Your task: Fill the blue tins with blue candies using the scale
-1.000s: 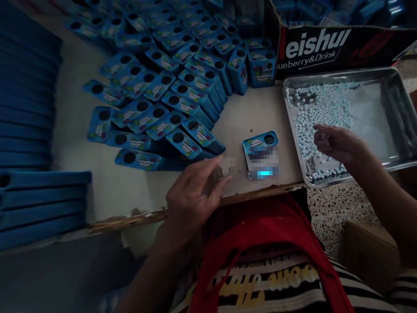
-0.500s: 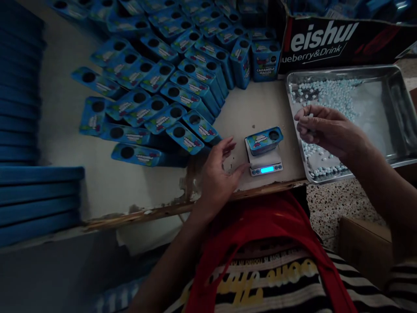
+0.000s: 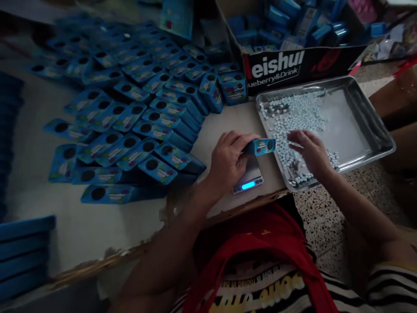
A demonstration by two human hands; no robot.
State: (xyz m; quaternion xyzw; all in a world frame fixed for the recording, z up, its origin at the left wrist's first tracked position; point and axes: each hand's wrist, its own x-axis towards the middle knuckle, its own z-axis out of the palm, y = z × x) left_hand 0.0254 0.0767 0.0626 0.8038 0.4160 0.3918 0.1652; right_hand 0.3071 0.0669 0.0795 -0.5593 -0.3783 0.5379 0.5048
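Observation:
My left hand [image 3: 230, 158] is wrapped round a small blue tin [image 3: 264, 147] with a dark round hole in its top, holding it above a small scale [image 3: 252, 174] with a lit blue display. Over the metal tray [image 3: 374, 158] hangs my right hand [image 3: 308, 150], its fingers apart, close to the pale blue candies [image 3: 298, 115]. No candy shows between those fingers.
Many blue tins [image 3: 158, 169] stand in rows across the table [image 3: 137, 221]. Behind the tray is a black cardboard box [image 3: 276, 71] full of blue packs. Stacked blue pieces [image 3: 26, 248] lie at the left edge.
My left hand has taken hold of the tin and lifted it off the scale. My right hand has opened its pinch over the tray. The view has shifted, showing more of the box.

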